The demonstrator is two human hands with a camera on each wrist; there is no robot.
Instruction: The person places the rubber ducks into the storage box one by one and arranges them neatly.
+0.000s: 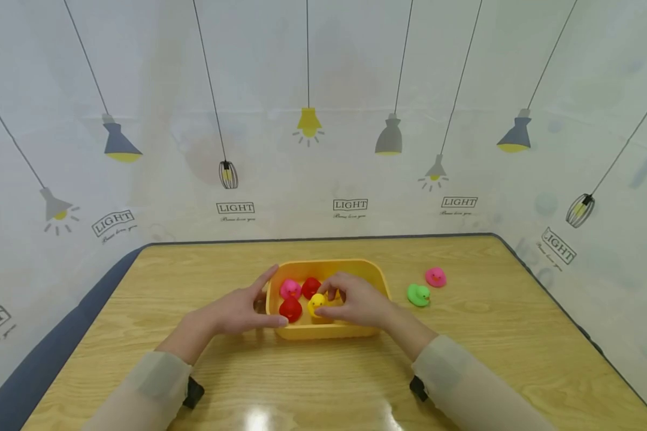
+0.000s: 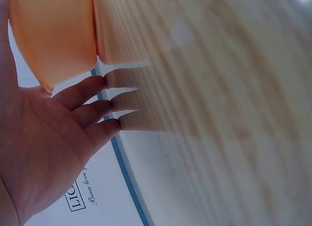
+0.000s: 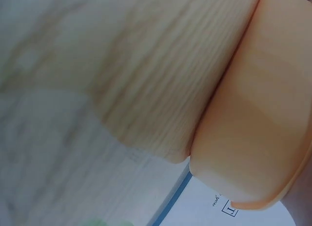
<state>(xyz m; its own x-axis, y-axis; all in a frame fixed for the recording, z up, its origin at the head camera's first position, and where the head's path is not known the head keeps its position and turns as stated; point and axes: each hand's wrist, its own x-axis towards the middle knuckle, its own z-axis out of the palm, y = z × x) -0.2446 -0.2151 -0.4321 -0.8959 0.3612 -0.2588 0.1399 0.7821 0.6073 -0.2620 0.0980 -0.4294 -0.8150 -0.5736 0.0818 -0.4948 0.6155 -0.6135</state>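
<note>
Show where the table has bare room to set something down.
Bare tabletop lies between the sleeves on the near side of the box, left of the left hand, and right of the green duck. Crowded: inside the box, where the right hand holds a yellow duck beside red ducks.

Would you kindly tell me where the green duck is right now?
In the head view, the green duck sits on the table, right of the orange tray and nearer the camera than a pink duck.

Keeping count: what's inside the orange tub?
Two red toys, a pink duck and a yellow duck pinched by the right hand; anything beneath that hand is hidden.
</note>
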